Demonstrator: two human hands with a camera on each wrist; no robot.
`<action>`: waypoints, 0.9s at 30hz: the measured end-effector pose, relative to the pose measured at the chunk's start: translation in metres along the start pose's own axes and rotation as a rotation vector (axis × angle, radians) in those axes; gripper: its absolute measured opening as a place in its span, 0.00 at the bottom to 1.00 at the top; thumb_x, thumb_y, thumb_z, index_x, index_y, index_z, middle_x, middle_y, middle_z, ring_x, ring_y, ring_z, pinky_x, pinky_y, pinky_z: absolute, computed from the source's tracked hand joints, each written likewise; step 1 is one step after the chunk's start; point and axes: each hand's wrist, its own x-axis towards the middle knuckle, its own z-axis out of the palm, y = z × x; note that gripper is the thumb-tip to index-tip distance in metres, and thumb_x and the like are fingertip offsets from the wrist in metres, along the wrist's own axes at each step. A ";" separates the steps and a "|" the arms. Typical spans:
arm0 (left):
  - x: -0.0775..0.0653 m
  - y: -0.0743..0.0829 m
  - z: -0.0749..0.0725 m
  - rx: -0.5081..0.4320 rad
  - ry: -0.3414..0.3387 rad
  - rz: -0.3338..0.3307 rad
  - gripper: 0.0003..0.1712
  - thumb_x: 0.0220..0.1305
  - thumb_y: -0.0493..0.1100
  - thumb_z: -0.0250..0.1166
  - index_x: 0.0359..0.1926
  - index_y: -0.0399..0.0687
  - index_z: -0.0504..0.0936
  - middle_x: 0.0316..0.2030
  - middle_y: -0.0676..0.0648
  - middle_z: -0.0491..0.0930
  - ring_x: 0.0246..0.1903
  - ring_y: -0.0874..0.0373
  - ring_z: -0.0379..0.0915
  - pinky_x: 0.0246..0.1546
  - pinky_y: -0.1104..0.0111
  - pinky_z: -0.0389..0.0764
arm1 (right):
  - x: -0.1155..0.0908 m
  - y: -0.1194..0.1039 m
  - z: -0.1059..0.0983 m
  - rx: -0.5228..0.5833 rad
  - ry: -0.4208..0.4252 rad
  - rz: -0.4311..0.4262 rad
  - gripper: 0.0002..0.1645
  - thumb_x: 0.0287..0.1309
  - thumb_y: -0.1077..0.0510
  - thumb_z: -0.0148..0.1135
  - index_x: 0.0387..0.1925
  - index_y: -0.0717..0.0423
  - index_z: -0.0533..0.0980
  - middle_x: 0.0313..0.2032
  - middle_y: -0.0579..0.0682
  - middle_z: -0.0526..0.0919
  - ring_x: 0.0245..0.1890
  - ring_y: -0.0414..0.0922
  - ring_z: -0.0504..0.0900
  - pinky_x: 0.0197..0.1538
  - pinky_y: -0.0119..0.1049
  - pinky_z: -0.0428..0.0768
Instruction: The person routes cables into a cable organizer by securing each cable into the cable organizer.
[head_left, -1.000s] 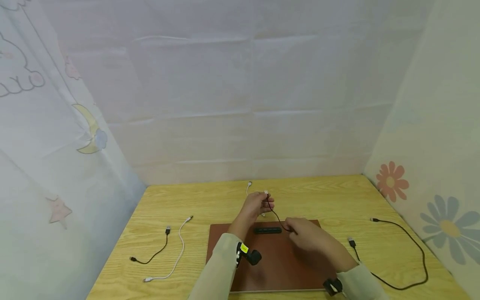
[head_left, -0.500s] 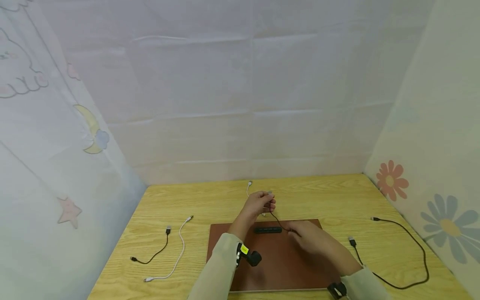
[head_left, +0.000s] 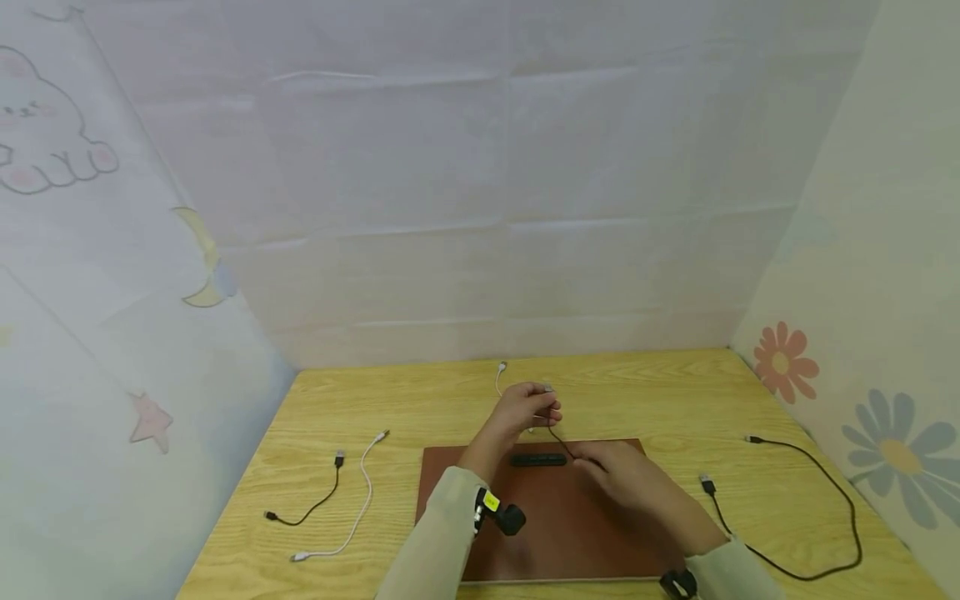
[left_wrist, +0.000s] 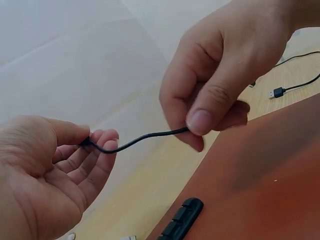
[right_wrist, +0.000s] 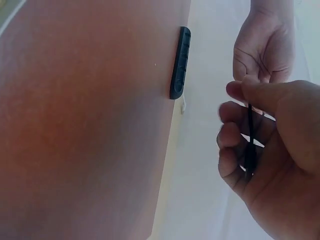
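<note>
A short black USB cable point(left_wrist: 137, 141) is stretched between the two hands above the far edge of a brown board point(head_left: 555, 542). My left hand point(head_left: 517, 413) pinches its plug end between thumb and fingers, with the metal tip poking out in the head view. Farther along, my right hand point(head_left: 626, 477) pinches the cord with thumb and forefinger. In the right wrist view, the cable's other end point(right_wrist: 250, 157) runs through that palm, partly covered by the fingers. Between and below the hands, a black slotted cable holder point(head_left: 537, 460) lies on the board near its back edge.
On the wooden table's left lie a short black cable point(head_left: 318, 502) and a white cable point(head_left: 366, 492). A longer black cable point(head_left: 851, 521) curves at the right. Behind my left hand is another white cable point(head_left: 501, 371), partly hidden. Printed cloth walls surround the table.
My left hand has shifted slightly right, and the plug it pinches has turned among its fingers. My right hand keeps hold of the cord, almost in place. The other cables have not moved.
</note>
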 end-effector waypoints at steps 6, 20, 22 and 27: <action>0.000 -0.001 -0.001 0.006 -0.022 -0.017 0.19 0.74 0.39 0.62 0.57 0.29 0.76 0.38 0.42 0.84 0.35 0.56 0.86 0.48 0.56 0.85 | -0.002 -0.003 0.000 -0.029 0.001 -0.008 0.13 0.72 0.62 0.58 0.54 0.49 0.81 0.48 0.49 0.87 0.47 0.49 0.86 0.45 0.45 0.84; -0.001 -0.008 -0.004 0.040 -0.030 -0.041 0.11 0.71 0.37 0.65 0.49 0.34 0.81 0.49 0.29 0.82 0.43 0.45 0.86 0.49 0.57 0.85 | -0.010 0.003 0.001 -0.113 0.014 0.001 0.14 0.71 0.62 0.58 0.54 0.49 0.82 0.37 0.42 0.86 0.34 0.39 0.83 0.34 0.35 0.78; -0.001 -0.008 -0.005 0.059 -0.035 -0.052 0.12 0.70 0.37 0.66 0.49 0.34 0.82 0.51 0.28 0.81 0.41 0.49 0.86 0.50 0.56 0.84 | -0.010 0.004 0.001 -0.125 0.011 -0.025 0.10 0.70 0.63 0.59 0.45 0.49 0.82 0.33 0.40 0.84 0.31 0.37 0.81 0.32 0.34 0.76; -0.002 -0.010 -0.004 0.116 -0.046 -0.062 0.12 0.68 0.36 0.67 0.49 0.34 0.82 0.51 0.29 0.81 0.38 0.57 0.86 0.52 0.56 0.83 | -0.012 0.005 0.004 -0.177 0.009 -0.080 0.09 0.68 0.65 0.60 0.38 0.47 0.81 0.35 0.39 0.84 0.35 0.37 0.82 0.36 0.38 0.79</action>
